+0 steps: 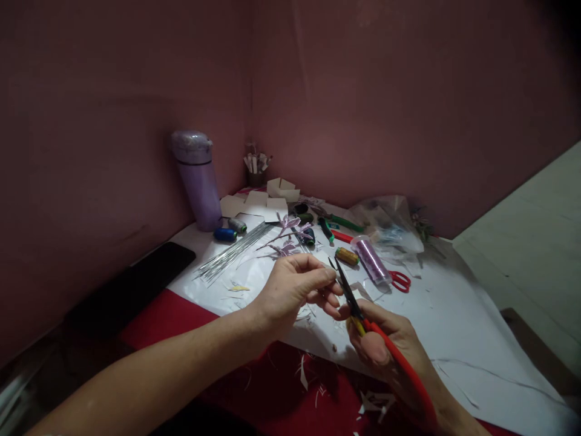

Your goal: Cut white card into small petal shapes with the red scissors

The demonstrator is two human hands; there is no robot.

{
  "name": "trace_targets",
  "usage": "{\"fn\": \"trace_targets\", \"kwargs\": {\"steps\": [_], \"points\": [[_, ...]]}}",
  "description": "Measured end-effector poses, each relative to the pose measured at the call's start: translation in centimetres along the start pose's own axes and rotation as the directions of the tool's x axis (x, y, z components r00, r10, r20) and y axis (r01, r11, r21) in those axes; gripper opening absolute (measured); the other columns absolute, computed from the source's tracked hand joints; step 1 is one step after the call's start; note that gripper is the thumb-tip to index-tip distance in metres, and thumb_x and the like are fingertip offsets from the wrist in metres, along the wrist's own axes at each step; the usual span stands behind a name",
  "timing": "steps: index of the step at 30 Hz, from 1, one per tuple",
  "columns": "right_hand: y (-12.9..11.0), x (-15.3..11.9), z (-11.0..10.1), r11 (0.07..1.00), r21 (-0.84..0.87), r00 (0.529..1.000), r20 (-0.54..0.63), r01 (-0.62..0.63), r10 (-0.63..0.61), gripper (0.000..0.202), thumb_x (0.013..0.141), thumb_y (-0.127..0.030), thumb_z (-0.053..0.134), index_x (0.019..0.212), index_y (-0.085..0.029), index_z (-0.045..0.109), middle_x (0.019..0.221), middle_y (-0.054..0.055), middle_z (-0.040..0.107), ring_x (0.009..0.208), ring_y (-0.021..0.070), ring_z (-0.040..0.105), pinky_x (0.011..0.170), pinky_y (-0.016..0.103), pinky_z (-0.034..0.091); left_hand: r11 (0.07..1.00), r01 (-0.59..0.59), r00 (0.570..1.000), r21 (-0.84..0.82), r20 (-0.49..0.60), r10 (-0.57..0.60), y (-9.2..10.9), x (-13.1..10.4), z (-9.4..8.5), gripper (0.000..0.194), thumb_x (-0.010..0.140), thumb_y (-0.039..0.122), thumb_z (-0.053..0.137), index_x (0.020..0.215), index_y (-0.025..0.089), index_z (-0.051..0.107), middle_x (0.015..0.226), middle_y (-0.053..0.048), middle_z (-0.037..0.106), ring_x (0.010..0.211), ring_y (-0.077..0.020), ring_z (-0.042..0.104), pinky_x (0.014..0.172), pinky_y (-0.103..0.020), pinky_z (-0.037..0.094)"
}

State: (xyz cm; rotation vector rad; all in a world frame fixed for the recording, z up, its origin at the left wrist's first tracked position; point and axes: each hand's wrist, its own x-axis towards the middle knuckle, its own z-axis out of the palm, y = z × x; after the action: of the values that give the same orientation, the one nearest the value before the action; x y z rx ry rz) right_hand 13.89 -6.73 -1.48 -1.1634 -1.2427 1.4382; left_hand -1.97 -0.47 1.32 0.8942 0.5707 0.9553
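Note:
My right hand (385,339) grips scissors (348,290) with dark blades, red handles and a bit of yellow near the pivot. The blades point up and away, slightly apart at the tips. Close to their left side is my left hand (297,281), thumb and forefinger pinched together; whatever sits between them is too small to make out. Just beyond the left hand lie lilac flower shapes (289,224) on thin stems. A bundle of silver wires (236,249) lies to the left of these. A gold thread spool (347,256) is beyond the scissor tips.
A purple tumbler (200,181) stands at the back left, near blue (226,234) and grey (237,224) spools. Toward the right are a purple ribbon roll (371,260), red-handled scissors (400,281), green-handled pliers (342,222) and a plastic bag (394,221). Paper scraps (303,372) litter the red cloth.

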Motion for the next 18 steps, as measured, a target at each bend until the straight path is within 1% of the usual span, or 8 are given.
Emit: {"fn": "trace_targets", "kwargs": {"steps": [4, 8, 14, 18], "points": [[-0.06, -0.02, 0.03, 1.0, 0.02, 1.0, 0.003, -0.011, 0.011, 0.059, 0.052, -0.065, 0.072, 0.084, -0.016, 0.061, 0.051, -0.006, 0.043, 0.046, 0.0067, 0.026, 0.043, 0.02, 0.021, 1.0, 0.005, 1.0, 0.0, -0.007, -0.005, 0.05, 0.0, 0.04, 0.015, 0.072, 0.017, 0.065, 0.065, 0.011, 0.053, 0.061, -0.005, 0.063, 0.048, -0.0112, 0.059, 0.046, -0.022, 0.05], [0.03, 0.0, -0.16, 1.0, 0.023, 1.0, 0.013, 0.012, -0.013, 0.055, 0.055, -0.063, 0.072, 0.083, -0.017, 0.062, 0.053, -0.006, 0.044, 0.047, 0.0065, 0.028, 0.043, 0.018, 0.024, 1.0, 0.011, 1.0, 0.001, -0.013, -0.011, 0.07, 0.02, -0.02, 0.016, 0.072, 0.018, 0.065, 0.065, 0.011, 0.052, 0.06, -0.005, 0.063, 0.047, -0.0109, 0.058, 0.045, -0.022, 0.05], [0.43, 0.09, -0.58, 1.0, 0.007, 0.999, 0.038, 0.011, -0.011, 0.055, 0.058, -0.064, 0.07, 0.086, -0.017, 0.06, 0.048, -0.009, 0.035, 0.044, 0.0041, 0.019, 0.039, 0.016, 0.018, 1.0, 0.012, 1.0, 0.023, -0.012, -0.011, 0.14, 0.07, -0.11, 0.016, 0.072, 0.019, 0.066, 0.066, 0.011, 0.053, 0.061, -0.005, 0.063, 0.047, -0.0107, 0.058, 0.045, -0.023, 0.05], [0.52, 0.01, -0.66, 0.999, -0.035, 0.999, 0.035, 0.025, -0.024, 0.055, 0.06, -0.065, 0.068, 0.086, -0.017, 0.059, 0.049, -0.009, 0.033, 0.043, 0.004, 0.017, 0.037, 0.017, 0.015, 0.999, 0.008, 1.0, 0.047, -0.011, -0.007, 0.25, 0.05, -0.15, 0.016, 0.072, 0.019, 0.065, 0.066, 0.011, 0.053, 0.06, -0.004, 0.062, 0.046, -0.0106, 0.057, 0.044, -0.023, 0.049]]}}
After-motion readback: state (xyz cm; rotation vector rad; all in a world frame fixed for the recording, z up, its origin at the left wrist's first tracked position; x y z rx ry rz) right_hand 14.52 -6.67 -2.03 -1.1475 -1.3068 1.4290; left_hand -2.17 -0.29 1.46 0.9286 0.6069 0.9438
